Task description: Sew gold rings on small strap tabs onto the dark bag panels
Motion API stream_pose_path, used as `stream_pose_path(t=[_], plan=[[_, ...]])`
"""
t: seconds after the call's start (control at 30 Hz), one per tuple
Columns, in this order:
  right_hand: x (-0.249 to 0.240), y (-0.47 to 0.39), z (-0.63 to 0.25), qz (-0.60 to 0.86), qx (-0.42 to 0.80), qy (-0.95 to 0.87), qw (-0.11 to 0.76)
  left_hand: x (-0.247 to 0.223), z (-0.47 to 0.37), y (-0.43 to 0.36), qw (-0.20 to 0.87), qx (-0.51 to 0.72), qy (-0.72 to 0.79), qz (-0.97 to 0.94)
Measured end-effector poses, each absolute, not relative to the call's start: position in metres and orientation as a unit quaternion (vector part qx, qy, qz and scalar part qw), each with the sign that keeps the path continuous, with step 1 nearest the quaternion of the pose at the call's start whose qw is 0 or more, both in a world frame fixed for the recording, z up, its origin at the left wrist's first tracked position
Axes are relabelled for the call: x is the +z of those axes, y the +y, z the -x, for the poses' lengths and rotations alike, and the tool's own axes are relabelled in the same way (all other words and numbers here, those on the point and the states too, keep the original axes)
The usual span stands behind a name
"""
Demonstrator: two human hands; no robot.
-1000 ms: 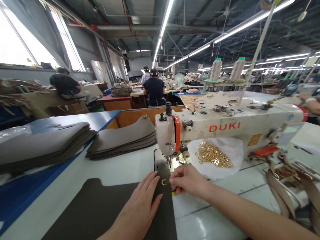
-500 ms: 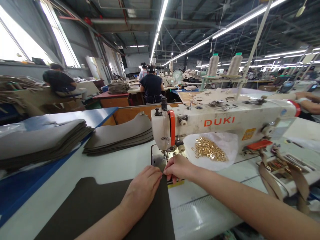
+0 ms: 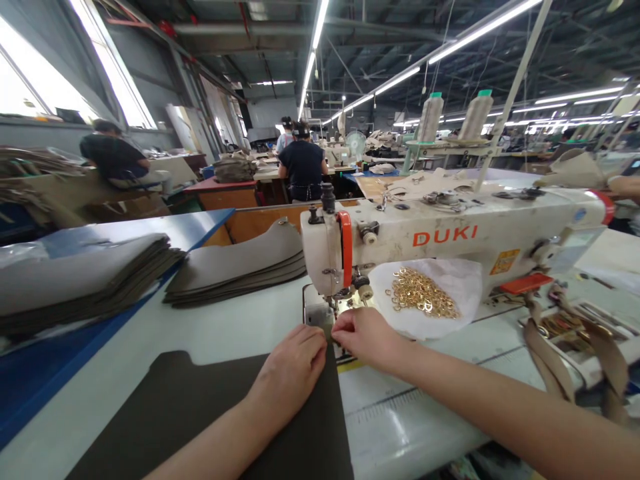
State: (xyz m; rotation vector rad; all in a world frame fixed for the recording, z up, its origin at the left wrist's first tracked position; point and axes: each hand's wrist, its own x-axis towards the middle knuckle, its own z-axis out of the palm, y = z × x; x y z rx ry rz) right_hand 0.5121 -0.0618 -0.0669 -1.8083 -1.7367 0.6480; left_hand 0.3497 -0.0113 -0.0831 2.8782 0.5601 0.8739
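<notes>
Worktable: the pale surface (image 3: 235, 333) runs under the sewing machine and out to its left.
Sewing machine: here's the landmark, a white DUKI (image 3: 395, 230), needle end to the left.
Dark panel: flat on the table, this piece (image 3: 200, 407) spreads in front and to the left of the machine, its far corner up by the needle area.
Grey stacks: one (image 3: 75, 273) well left of the machine, the other (image 3: 240, 260) just left of its head.
Right hand: and this one (image 3: 367, 337) is right at the machine's needle area, thumb and forefinger closed in a pinch.
Left hand: just beside it (image 3: 295, 363), fingers curled and bunched, resting on the panel before the machine's head.
White sheet: spread (image 3: 373, 283) below the machine's arm.
Gold rings: a loose heap (image 3: 425, 293) on that sheet, under the arm.
Fingertips: too hidden to tell what, if anything, either hand grips.
</notes>
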Motion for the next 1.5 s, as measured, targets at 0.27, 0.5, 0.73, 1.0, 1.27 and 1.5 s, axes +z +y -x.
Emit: stream_pose_path(t=[0.27,0.5,0.73,1.0,1.27,1.5], plan=[[-0.086,-0.091,-0.52,0.562,0.016,-0.791,0.241,-0.085,-0.348,-0.013,0.05,0.294,0.192,-0.935],[-0.089,-0.087,-0.517,0.554,-0.046,-0.804,0.212,-0.085,-0.348,-0.012,0.048,0.301,0.179,-0.935],[-0.088,-0.089,-0.517,0.547,-0.065,-0.813,0.189,-0.088,-0.349,-0.011,0.018,0.31,0.155,-0.938],[-0.089,-0.086,-0.515,0.538,-0.086,-0.82,0.176,-0.084,-0.349,-0.011,-0.008,0.273,0.155,-0.95],[-0.067,-0.112,-0.534,0.449,-0.079,-0.885,0.097,-0.082,-0.35,-0.012,-0.022,0.261,0.15,-0.953],[-0.076,-0.12,-0.524,0.42,-0.088,-0.895,0.119,-0.084,-0.351,-0.013,-0.026,0.288,0.147,-0.946]])
